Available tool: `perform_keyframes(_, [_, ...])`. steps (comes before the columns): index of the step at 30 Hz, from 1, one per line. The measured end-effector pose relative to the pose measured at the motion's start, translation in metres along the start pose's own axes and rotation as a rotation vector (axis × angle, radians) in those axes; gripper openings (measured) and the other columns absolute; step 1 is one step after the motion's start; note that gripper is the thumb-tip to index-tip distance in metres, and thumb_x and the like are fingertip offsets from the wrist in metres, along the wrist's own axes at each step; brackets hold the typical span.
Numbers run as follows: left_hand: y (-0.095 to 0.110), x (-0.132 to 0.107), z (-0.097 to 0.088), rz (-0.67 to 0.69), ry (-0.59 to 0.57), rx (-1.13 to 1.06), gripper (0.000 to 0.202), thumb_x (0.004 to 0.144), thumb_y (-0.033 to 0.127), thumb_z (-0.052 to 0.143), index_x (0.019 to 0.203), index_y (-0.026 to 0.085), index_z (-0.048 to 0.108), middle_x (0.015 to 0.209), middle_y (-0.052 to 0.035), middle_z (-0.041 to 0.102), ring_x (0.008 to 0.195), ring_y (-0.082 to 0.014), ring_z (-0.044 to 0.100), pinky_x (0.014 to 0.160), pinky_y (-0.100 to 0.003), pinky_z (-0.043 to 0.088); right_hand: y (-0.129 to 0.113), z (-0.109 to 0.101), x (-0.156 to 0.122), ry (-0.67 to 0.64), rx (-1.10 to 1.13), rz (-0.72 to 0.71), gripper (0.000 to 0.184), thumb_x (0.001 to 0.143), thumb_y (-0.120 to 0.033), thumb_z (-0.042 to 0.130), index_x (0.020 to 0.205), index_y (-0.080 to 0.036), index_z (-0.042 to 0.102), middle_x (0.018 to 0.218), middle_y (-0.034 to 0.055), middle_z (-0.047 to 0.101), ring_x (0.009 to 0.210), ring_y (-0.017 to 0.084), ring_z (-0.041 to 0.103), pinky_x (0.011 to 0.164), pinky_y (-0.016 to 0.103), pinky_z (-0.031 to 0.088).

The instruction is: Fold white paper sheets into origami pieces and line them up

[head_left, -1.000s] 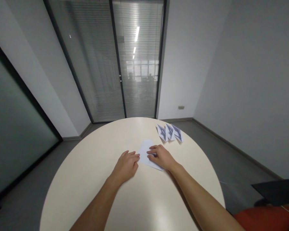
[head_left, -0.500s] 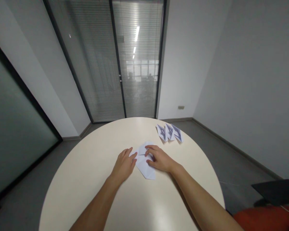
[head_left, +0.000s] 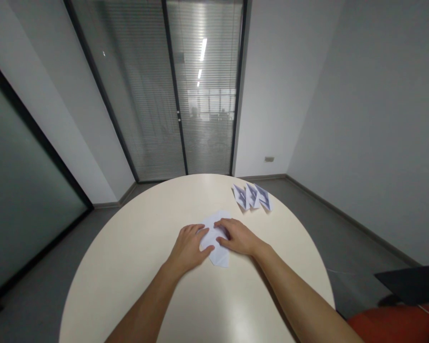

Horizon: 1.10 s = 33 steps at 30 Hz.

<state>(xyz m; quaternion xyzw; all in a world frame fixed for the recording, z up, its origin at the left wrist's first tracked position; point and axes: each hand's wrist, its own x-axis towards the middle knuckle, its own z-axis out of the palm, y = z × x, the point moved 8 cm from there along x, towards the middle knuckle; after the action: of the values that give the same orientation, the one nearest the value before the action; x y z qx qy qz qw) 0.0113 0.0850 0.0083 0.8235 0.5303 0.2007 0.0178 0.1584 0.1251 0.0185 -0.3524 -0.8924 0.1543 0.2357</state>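
Note:
A folded white sheet of paper [head_left: 219, 257] lies on the round table between my two hands. My left hand [head_left: 191, 245] rests on its left side, fingers stretched out and thumb apart. On the paper's right side lies my right hand [head_left: 236, 236], its fingers bent and spread from the thumb, pressing on the sheet. Parts of the paper are hidden under both hands. Beyond them, near the far right edge of the table, three folded paper pieces [head_left: 252, 196] stand in an overlapping row.
The round cream table [head_left: 128, 267] fills the lower middle. At the lower right are a black flat object [head_left: 411, 283] and something red [head_left: 393, 326]. A glass partition with blinds [head_left: 207, 143] rises behind the table.
My left hand has moved right and farther onto the paper, covering more of it. A flap edge that showed near the middle is no longer visible. My right hand has barely moved.

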Motion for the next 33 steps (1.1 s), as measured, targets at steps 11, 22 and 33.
perform_keyframes(11, [-0.002, 0.007, -0.009, -0.005, 0.041, 0.006, 0.023, 0.094, 0.018, 0.056, 0.109, 0.023, 0.072, 0.108, -0.0048, 0.077, 0.104, -0.0234, 0.068, 0.111, -0.049, 0.036, 0.005, 0.007, -0.003, -0.068, -0.144, -0.007, 0.074, 0.074, -0.065, 0.076, 0.134, -0.022, 0.067, 0.136, 0.0156, 0.064, 0.126, 0.036, 0.055, 0.110, 0.050, 0.038])
perform_keyframes(22, [0.010, 0.002, -0.007, 0.107, -0.005, -0.067, 0.032, 0.091, 0.035, 0.068, 0.120, 0.022, 0.069, 0.125, -0.0070, 0.071, 0.115, -0.0258, 0.064, 0.103, -0.043, 0.047, -0.001, -0.002, -0.003, -0.062, -0.215, 0.054, 0.068, 0.077, -0.065, 0.073, 0.128, -0.021, 0.070, 0.123, 0.0160, 0.065, 0.114, 0.034, 0.058, 0.102, 0.051, 0.044])
perform_keyframes(33, [0.000, 0.000, -0.005, 0.072, 0.001, -0.101, 0.028, 0.094, 0.030, 0.061, 0.119, 0.022, 0.071, 0.126, -0.0068, 0.071, 0.116, -0.0242, 0.063, 0.104, -0.040, 0.049, -0.006, -0.001, -0.002, -0.041, -0.118, -0.046, 0.048, 0.085, -0.047, 0.069, 0.121, -0.016, 0.072, 0.132, 0.0182, 0.066, 0.125, 0.033, 0.059, 0.108, 0.047, 0.043])
